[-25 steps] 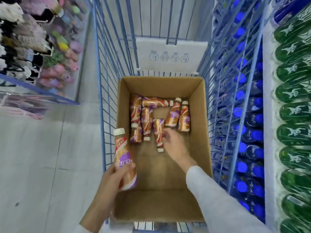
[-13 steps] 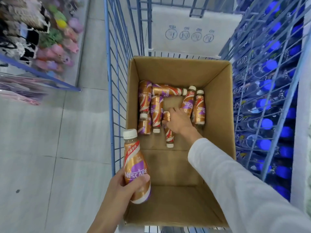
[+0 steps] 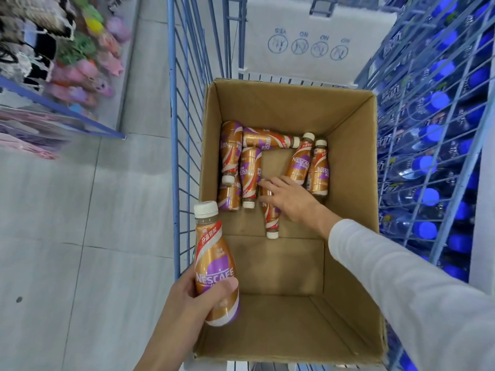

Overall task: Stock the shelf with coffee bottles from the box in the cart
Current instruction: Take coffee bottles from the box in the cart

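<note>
Matt cardboard box (image 3: 351,162), glossy plastic bottles (image 3: 250,175)

I see a bottle (image 3: 216,266) with a white cap, a copper-gold body, a purple patch and a red-and-white swirl. The bottles (image 3: 270,162) lying far in the box (image 3: 351,167) wear the same copper, purple and red. The box is plain brown. The cart (image 3: 173,145) has blue wire. My sleeve (image 3: 401,287) is pale grey. Right, bottle caps (image 3: 428,164) glow bright blue. The floor (image 3: 67,210) is light grey tile.
</note>
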Tool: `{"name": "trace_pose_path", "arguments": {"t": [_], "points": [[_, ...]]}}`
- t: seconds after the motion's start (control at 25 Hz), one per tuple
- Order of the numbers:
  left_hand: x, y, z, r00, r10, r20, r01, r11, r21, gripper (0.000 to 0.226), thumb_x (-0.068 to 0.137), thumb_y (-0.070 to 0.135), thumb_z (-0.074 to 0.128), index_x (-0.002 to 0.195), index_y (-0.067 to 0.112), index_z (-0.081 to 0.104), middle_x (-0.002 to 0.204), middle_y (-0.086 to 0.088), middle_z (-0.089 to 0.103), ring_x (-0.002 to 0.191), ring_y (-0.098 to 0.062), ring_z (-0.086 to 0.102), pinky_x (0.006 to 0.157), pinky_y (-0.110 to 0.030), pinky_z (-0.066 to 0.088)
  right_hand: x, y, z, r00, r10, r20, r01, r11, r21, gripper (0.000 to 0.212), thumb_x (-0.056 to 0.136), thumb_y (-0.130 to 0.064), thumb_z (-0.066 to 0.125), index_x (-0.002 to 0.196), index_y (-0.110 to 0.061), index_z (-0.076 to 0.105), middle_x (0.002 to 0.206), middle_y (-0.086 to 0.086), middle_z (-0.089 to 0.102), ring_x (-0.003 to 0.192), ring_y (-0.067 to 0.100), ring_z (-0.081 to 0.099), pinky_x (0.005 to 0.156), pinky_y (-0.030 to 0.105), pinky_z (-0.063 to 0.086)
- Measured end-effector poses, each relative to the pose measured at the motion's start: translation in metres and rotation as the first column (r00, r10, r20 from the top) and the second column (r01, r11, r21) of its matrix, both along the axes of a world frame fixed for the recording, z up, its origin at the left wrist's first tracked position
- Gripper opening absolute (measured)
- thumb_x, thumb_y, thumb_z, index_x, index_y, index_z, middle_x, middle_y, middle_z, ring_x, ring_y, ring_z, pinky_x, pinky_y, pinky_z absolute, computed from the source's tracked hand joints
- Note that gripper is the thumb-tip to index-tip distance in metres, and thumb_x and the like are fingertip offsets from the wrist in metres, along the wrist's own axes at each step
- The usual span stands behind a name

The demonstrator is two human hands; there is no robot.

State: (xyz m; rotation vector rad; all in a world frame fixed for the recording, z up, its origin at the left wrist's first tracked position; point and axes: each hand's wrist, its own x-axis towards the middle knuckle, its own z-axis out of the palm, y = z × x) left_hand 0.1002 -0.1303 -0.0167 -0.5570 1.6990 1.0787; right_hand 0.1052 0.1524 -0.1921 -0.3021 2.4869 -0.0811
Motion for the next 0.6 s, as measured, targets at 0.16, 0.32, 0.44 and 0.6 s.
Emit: {"name": "trace_pose_path", "arguments": {"t": [0.16,0.32,0.44,0.6], "points": [[0.003,-0.001,-0.007,1.0,-0.02,-0.012,0.02,1.0,-0.014,0.085,0.038,0.052,0.099,0.109,0.03,0.059,0.109,-0.001,0.073,0.097,-0.028,0.069,0.076,-0.038,0.059,-0.008,0.008,-0.019,0.991,0.131,0.008,-0.132,0.989,0.061,0.09,0.084,-0.013,0.076,0.157,-0.032,0.027,0.169,0.008,0.013,0.156,0.028,0.006,0.125,0.046,0.005],[0.006,-0.001,-0.006,0.999,0.025,-0.043,-0.027,0.998,-0.058,0.074,0.037,0.058,0.077,0.103,0.033,0.058,0.104,0.003,0.07,0.093,-0.024,0.067,0.064,-0.028,0.055,-0.01,0.0,-0.01,0.999,0.018,-0.03,-0.02,0.997,-0.075,0.08,0.085,-0.026,0.077,0.153,-0.027,0.036,0.159,0.008,0.034,0.147,0.029,0.03,0.122,0.044,0.021],[0.008,0.001,0.014,0.995,0.079,-0.055,-0.082,0.995,-0.059,0.075,0.041,0.055,0.077,0.11,0.029,0.058,0.107,0.0,0.067,0.095,-0.025,0.065,0.074,-0.037,0.057,0.013,-0.007,0.034,0.929,-0.369,0.012,0.352,0.877,-0.327,0.072,0.081,-0.038,0.079,0.145,-0.024,0.049,0.14,0.001,0.054,0.126,0.021,0.053,0.109,0.038,0.04],[0.015,0.004,0.065,0.991,0.085,-0.101,-0.082,0.996,0.032,0.086,0.048,0.05,0.094,0.122,0.02,0.062,0.11,-0.008,0.073,0.1,-0.03,0.071,0.087,-0.049,0.06,0.059,-0.031,0.128,0.546,-0.804,0.237,0.748,0.339,-0.571,0.073,0.074,-0.049,0.085,0.137,-0.032,0.053,0.125,-0.015,0.059,0.103,0.001,0.059,0.089,0.023,0.054]]}}
